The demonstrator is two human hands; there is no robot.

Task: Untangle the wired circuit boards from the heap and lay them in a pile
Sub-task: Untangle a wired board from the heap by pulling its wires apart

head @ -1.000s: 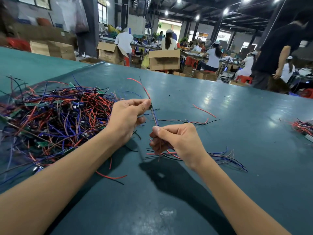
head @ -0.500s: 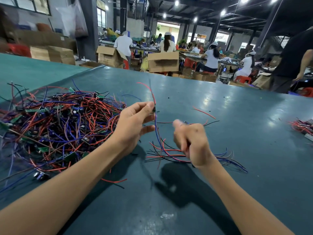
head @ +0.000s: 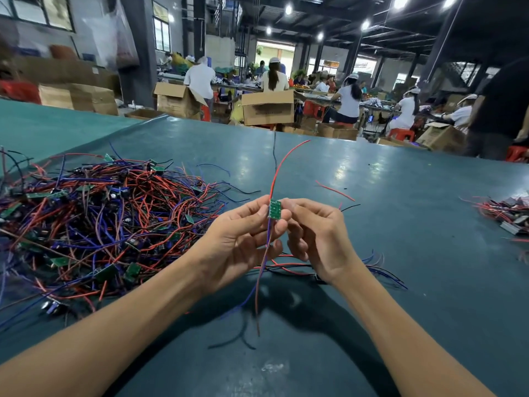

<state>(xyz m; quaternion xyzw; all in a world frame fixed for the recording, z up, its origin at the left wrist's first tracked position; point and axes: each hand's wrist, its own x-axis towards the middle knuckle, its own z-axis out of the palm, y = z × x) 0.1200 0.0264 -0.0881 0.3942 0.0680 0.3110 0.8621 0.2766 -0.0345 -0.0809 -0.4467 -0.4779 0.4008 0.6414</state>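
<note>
— Board (head: 275, 209), small and green, is upright in the air between your two hands, above the table (head: 386, 202).
— Your left hand (head: 240, 242) pinches its left edge with thumb and fingertips. Your right hand (head: 317, 239) pinches the right edge, its other fingers curled.
— A red wire (head: 284, 163) rises from its top; blue and red leads (head: 262, 277) hang down past your palms.
— The heap (head: 100, 219) lies well to your left. A bunch of wires (head: 385, 272) lies beneath your right wrist.

Workers (head: 200, 78) and cardboard boxes (head: 268, 110) beyond the table (head: 400, 224).
</note>
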